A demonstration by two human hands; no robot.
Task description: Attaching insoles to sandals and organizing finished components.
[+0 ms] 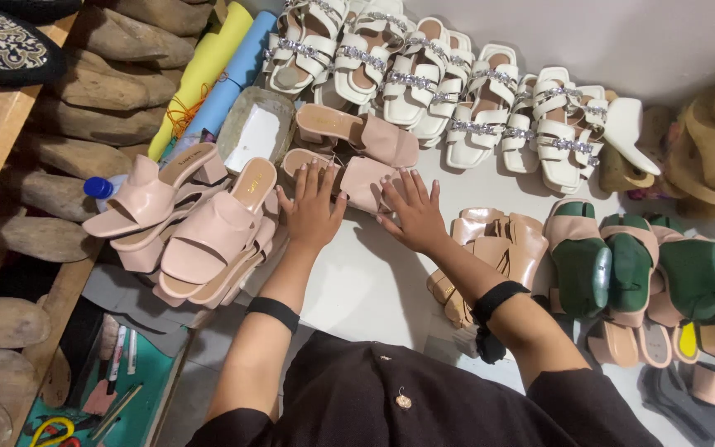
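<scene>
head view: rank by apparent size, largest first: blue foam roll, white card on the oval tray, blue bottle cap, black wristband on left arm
1. Blue foam roll, partly hidden, so a minimum.
2. White card.
3. Black wristband on the left arm.
4. Blue bottle cap.
The wristband sits nearer the camera than the card, so 2 versus 3 is unsure.

Both hands, left (312, 207) and right (411, 211), rest flat, touching a pink heeled sandal (349, 170) on the white table (366, 281).

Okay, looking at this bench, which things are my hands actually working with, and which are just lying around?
In hand:
left hand and right hand, both flat on the pink sandal lying on the white table

Lying about:
stacked pink sandals
white jewelled sandals
sandals on green lasts
wooden lasts
foam rolls
</scene>
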